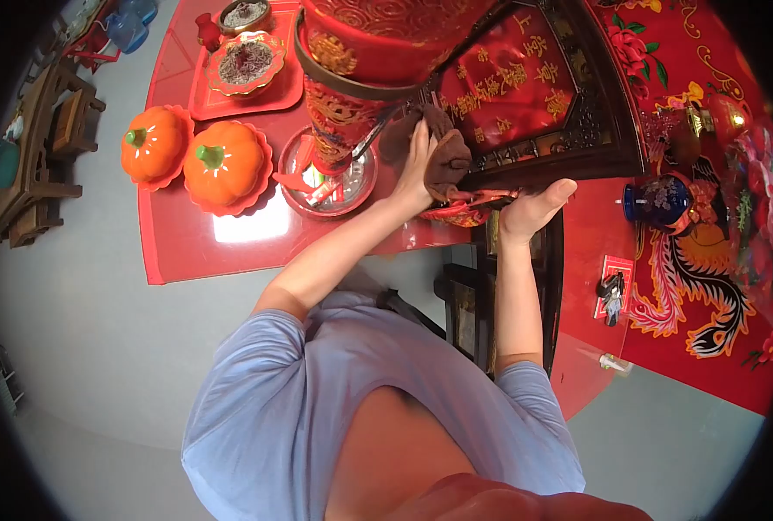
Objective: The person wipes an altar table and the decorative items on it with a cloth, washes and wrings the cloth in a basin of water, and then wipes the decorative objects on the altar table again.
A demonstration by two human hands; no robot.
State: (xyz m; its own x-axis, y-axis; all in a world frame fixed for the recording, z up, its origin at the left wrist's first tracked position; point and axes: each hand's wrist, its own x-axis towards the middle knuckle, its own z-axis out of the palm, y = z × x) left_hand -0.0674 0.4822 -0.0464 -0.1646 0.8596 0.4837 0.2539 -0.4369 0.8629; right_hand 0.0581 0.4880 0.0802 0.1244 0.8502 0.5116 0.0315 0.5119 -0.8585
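My left hand (417,165) holds a brown cloth (448,163) against the near side of a dark carved wooden frame. The frame surrounds a red plaque (508,78) with gold characters, standing tilted on the red table. At the frame's lower edge is my right hand (530,213), its thumb stretched out to the right and its other fingers largely hidden; it appears to grip the frame. Left of the cloth rises a large red vessel (352,104) with gold patterns. Beside its base sits a round clear-walled dish (365,187) with small wrapped items inside.
Two orange pumpkin-shaped containers (226,169) stand on the table's left. Behind them a red tray (287,91) carries a bowl of ash (246,62). A dark blue vase (660,204) lies toward the right, near red embroidered cloth (699,286). A dark wooden chair (465,321) stands below the table edge.
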